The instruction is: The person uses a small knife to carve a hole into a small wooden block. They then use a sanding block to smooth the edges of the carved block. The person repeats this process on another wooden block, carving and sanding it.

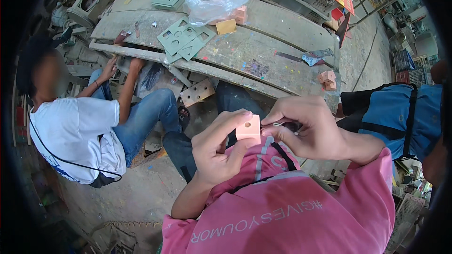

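Note:
My left hand (217, 145) grips a small pale pink block (249, 132) between thumb and fingers, in front of my chest. A round hole shows in the face turned up toward me. Close to the block's right side is my right hand (308, 127), its thumb and forefinger pinched together. A thin greyish edge shows between those fingers, but most of it is hidden and I cannot make out what it is.
A worn wooden table (263, 33) stands ahead, bearing green cut-out boards (186, 37), a clear plastic bag (214, 0) and more pink blocks (327, 79). One person (77, 127) sits at the left; another person in blue (391, 117) is close on my right.

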`<state>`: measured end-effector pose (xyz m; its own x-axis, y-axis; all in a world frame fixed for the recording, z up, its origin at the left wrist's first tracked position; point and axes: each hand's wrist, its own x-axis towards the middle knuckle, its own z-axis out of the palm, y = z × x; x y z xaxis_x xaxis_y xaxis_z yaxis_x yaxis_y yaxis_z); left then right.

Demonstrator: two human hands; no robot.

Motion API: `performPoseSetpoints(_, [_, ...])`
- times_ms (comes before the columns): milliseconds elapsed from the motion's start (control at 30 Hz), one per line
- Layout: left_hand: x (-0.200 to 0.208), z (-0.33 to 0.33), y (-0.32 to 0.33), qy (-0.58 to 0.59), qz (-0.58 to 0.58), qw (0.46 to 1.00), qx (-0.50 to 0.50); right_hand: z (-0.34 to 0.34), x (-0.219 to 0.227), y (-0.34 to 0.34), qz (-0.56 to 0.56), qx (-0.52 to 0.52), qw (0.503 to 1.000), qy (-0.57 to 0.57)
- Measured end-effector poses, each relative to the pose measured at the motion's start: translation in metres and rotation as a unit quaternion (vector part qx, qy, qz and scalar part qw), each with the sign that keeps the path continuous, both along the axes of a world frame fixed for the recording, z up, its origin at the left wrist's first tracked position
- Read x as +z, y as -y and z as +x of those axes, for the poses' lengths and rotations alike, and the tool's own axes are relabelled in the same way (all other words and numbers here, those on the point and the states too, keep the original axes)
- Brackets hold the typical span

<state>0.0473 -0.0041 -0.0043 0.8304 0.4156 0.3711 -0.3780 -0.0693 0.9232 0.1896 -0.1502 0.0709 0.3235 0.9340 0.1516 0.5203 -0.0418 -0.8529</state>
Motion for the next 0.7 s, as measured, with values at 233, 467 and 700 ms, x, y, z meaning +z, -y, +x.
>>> performPoseSetpoints(233, [0.015,-0.006,-0.018,-0.172,-0.232,0.947,-0.141,0.006,-0.013,-0.004,0.151,0.147,0.897,0.389])
performPoseSetpoints(467, [0.015,-0.008,0.003,-0.072,-0.092,0.992,0.043,0.007,-0.023,-0.014,0.123,0.084,0.964,0.222])
performPoseSetpoints(700, [-0.01,0.011,-0.016,0.176,0.267,0.944,0.081,0.019,-0.002,-0.02,-0.263,-0.005,0.804,-0.533])
